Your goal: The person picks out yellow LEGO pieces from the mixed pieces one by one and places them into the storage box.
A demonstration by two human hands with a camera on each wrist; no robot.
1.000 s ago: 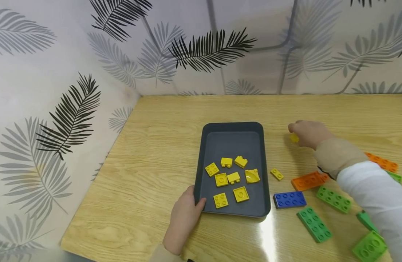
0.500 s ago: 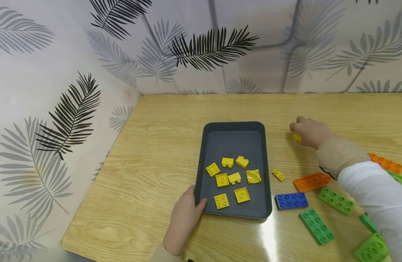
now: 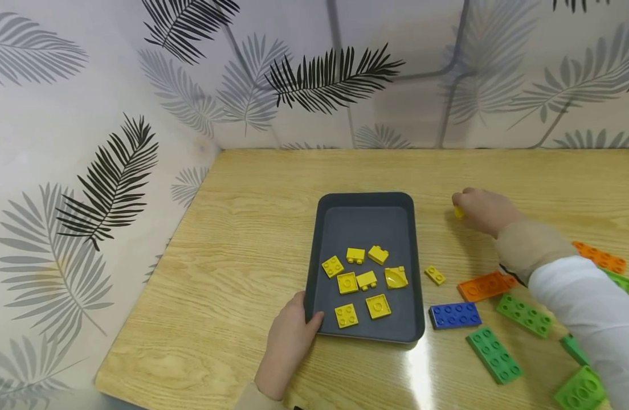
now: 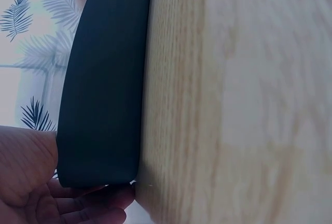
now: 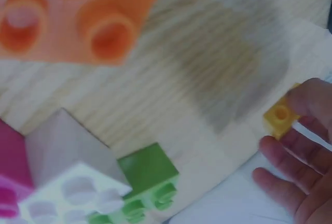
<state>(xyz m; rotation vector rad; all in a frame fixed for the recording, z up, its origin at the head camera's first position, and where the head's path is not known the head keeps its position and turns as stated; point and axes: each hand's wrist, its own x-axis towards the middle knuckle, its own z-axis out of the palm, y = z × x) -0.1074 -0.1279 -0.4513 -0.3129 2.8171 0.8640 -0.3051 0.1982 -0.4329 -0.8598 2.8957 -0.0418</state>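
Note:
My left hand (image 3: 286,341) grips the near left corner of a dark grey tray (image 3: 364,225), thumb at the rim. The left wrist view shows the tray's outer wall (image 4: 104,79) beside that hand, its fingers curled under the corner. Several yellow bricks (image 3: 347,315) lie in the near half of the tray, some studs up, some turned over. Right of the tray, my right hand (image 3: 486,210) pinches a small yellow brick (image 5: 281,112) between thumb and fingers, close over the table. Most of this brick is hidden in the head view.
Another yellow two-stud brick (image 3: 435,275) lies just right of the tray. Nearby are a blue brick (image 3: 455,315), an orange brick (image 3: 483,286) and several green bricks (image 3: 494,354). A white brick (image 5: 75,156) shows in the right wrist view. A patterned wall stands behind the table (image 3: 232,239).
The yellow brick turns slightly in my right hand's fingers and shows less than half a second ago. My left hand and the tray stay in place.

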